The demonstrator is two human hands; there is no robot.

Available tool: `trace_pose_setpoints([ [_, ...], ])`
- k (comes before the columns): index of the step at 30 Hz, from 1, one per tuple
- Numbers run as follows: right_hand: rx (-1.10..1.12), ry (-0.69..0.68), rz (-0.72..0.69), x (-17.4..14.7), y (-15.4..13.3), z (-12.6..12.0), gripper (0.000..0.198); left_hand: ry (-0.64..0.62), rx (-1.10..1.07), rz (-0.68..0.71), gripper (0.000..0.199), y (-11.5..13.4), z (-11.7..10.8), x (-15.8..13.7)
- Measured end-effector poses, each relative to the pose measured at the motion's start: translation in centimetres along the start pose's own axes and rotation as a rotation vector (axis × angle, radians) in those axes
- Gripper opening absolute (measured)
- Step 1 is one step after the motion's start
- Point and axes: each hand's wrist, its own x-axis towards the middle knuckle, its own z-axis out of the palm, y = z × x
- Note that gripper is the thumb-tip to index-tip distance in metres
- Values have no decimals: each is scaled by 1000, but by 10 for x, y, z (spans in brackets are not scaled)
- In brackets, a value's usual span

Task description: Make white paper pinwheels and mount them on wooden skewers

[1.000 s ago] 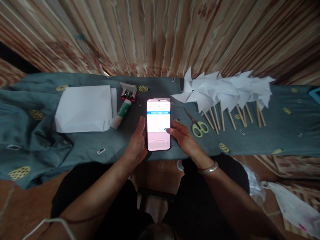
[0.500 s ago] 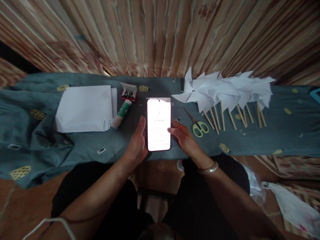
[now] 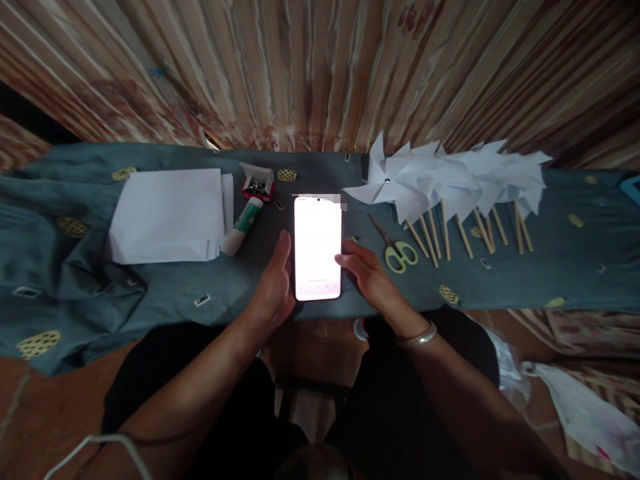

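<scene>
A smartphone (image 3: 319, 250) with a bright, almost white screen is held upright in front of me. My left hand (image 3: 275, 283) grips its left edge, thumb pointing up along the side. On the right edge, my right hand (image 3: 367, 273) holds it with the thumb at the screen's border. The fingers behind the phone are hidden. Green-handled scissors (image 3: 395, 250) lie just right of my right hand. A glue stick (image 3: 243, 227) with a green and white label rests to the left, below a small open red box (image 3: 258, 183) of shiny metal pieces.
White paper sheets (image 3: 165, 213) are stacked at the left of the cloth-covered table (image 3: 175, 293). Several white paper pinwheels (image 3: 450, 177) on wooden sticks lie in an overlapping row at the right. A pleated curtain (image 3: 300, 73) hangs behind; a plastic bag (image 3: 590, 407) is at lower right.
The content on the phone's screen has changed, with a pinkish band now near its bottom. Both hands keep the same hold, and the things on the table have not moved.
</scene>
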Motion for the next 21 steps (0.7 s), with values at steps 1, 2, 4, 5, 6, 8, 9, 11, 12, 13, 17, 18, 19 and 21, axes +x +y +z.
trace_pose_setpoints([
  [1, -1, -2, -3, 0, 0, 0, 25, -2, 0, 6, 53, 0, -1, 0],
  [2, -2, -4, -7, 0, 1, -1, 24, -2, -1, 7, 53, -1, -1, 1],
  [4, -7, -7, -17, 0, 2, -1, 23, 2, 0, 0, 53, -2, -2, 2],
  [5, -7, -7, -23, 0, 2, -1, 22, 4, 1, -3, 54, -2, -2, 2],
  [6, -5, -9, -29, 0, 3, -1, 22, 7, 0, -3, 54, -2, -2, 2],
  [8, 6, -14, -35, 1, 3, -1, 22, 8, -5, -3, 55, -2, -1, 2],
  [9, 13, -18, -35, 1, 2, -1, 22, 6, -10, -2, 55, -2, -1, 2],
  [11, 24, -19, -31, 1, 2, -1, 22, 0, -22, -5, 54, -2, 0, 2],
  [12, 29, -17, -28, 1, 2, -1, 22, -2, -28, -8, 54, -1, 0, 1],
  [13, 32, -14, -26, 1, 2, -1, 22, -2, -32, -11, 54, -1, 0, 1],
  [17, 42, -6, -7, 0, 1, 0, 23, -2, -52, -11, 53, -1, 0, 1],
  [18, 44, -7, -4, 0, 0, 0, 24, -4, -59, -10, 52, -1, -1, 1],
  [19, 48, -8, -3, 0, 0, 0, 25, -9, -67, -8, 53, -1, -1, 1],
  [21, 55, -13, -5, 0, 0, 1, 27, -22, -80, -6, 56, -2, -3, 1],
])
